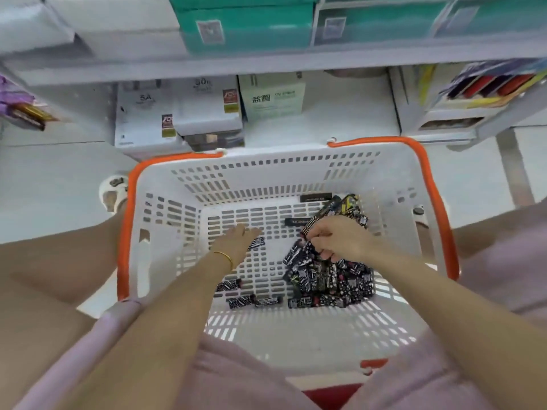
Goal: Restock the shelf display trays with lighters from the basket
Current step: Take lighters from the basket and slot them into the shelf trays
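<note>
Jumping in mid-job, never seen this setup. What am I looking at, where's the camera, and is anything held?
No machine here: a person works with bare hands, filmed by one camera worn on the head, looking down. The white basket with an orange rim sits on the floor before the shelf. A pile of lighters lies in its right side, a few loose ones nearby. The right hand has a patterned lighter in its grip; the left hand reaches flat, holding nothing.

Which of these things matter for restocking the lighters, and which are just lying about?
Job: basket; lighters piled in it; right hand pinching some; left hand open over a loose one.
Lying about: teal boxes and white boxes on the shelves; sandal beside the basket.
</note>
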Tool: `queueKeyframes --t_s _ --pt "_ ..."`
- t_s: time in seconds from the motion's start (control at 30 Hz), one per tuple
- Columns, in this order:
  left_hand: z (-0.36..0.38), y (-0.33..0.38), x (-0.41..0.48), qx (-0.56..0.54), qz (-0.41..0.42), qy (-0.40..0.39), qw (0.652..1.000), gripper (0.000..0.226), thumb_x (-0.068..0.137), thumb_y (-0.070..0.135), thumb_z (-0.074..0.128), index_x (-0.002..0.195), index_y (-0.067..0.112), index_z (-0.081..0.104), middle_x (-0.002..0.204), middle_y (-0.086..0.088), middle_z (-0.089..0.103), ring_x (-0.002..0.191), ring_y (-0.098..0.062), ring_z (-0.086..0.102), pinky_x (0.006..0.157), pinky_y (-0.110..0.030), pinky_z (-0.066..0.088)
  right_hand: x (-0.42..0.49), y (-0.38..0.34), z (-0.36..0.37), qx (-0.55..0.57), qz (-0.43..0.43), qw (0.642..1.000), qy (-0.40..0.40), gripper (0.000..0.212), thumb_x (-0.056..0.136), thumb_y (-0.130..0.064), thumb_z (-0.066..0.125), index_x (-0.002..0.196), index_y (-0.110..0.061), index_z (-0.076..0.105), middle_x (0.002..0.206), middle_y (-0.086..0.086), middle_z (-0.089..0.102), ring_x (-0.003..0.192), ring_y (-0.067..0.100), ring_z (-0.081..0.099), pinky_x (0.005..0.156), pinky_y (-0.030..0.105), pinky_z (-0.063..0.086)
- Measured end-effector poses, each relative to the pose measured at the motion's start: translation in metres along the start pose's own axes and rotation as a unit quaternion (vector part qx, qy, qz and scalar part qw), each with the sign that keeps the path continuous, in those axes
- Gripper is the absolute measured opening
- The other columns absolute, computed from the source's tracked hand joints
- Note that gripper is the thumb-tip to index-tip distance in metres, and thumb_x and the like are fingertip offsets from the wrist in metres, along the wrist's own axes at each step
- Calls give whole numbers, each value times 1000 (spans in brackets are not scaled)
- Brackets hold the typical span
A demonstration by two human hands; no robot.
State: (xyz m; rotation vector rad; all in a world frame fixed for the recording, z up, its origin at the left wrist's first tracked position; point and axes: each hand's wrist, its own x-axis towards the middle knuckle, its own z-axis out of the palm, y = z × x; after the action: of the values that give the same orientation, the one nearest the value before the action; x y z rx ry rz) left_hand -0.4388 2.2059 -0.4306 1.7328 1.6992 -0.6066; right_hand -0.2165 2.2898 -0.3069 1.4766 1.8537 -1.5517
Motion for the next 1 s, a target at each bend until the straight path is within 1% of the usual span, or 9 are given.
queueKeyframes --t_s 0.1,0.2,0.37,0.43,0.5,0.6,0.7,0.9,1.0 --pt "5 -3 10 69 51 28 996 77 78 -12 47 143 22 24 135 -16 34 119 -31 38 82 -32 46 2 5 1 15 19 1000 2 19 95 -14 50 111 -10 59 89 7 63 71 15 62 61 26 53" --pt "12 -8 12 107 67 20 992 65 77 -12 50 134 14 33 130 -14 37 115 -29 38 81 -33 49 3 4 -1 16 26 1000 6 19 95 -14 50 111 -9 59 96 12 64 77 20 63 67 32 55" --pt "34 -23 -8 33 29 -52 998 45 86 9 57 127 14 38 126 -6 47 114 -24 46 85 -35 47 8 -5 6 13 11 1000 -1 20 95 -13 49 113 -10 60 94 8 64 75 17 64 61 24 54" --pt "44 -27 -18 6 28 -91 995 49 84 9 56 128 18 37 130 -4 44 115 -24 46 85 -35 48 9 -9 10 10 2 1000 -6 21 96 -13 49 114 -10 59 95 8 64 76 16 63 61 24 54" --pt "54 -24 -29 17 27 -109 993 58 82 12 60 133 18 34 136 -6 36 121 -25 41 88 -36 47 8 -12 13 13 -4 1000 -11 21 96 -13 49 114 -10 59 94 7 64 75 16 63 61 24 54" --pt "62 -17 -31 68 24 -97 993 62 82 12 65 134 13 32 139 -11 30 124 -27 39 90 -36 47 8 -13 17 12 -5 1000 -17 21 96 -13 49 114 -10 58 93 8 64 73 16 62 60 23 53" --pt "62 -14 -27 84 32 -88 992 56 83 11 64 131 10 36 133 -11 36 119 -26 43 88 -35 48 8 -11 16 12 -2 1000 -14 21 95 -12 49 113 -8 59 93 11 64 71 16 62 62 27 54" --pt "67 -5 -21 21 60 -54 997 37 90 16 56 125 9 44 127 -8 47 118 -24 44 91 -33 44 11 -7 15 12 8 1000 -12 22 95 -12 49 114 -8 60 96 13 65 70 15 62 59 23 53" --pt "69 2 -21 1 93 -72 993 40 90 24 54 126 11 44 127 -7 47 117 -23 45 91 -33 43 12 -6 15 2 6 1000 -13 22 95 -11 48 114 -7 59 96 13 65 70 16 62 61 25 53"
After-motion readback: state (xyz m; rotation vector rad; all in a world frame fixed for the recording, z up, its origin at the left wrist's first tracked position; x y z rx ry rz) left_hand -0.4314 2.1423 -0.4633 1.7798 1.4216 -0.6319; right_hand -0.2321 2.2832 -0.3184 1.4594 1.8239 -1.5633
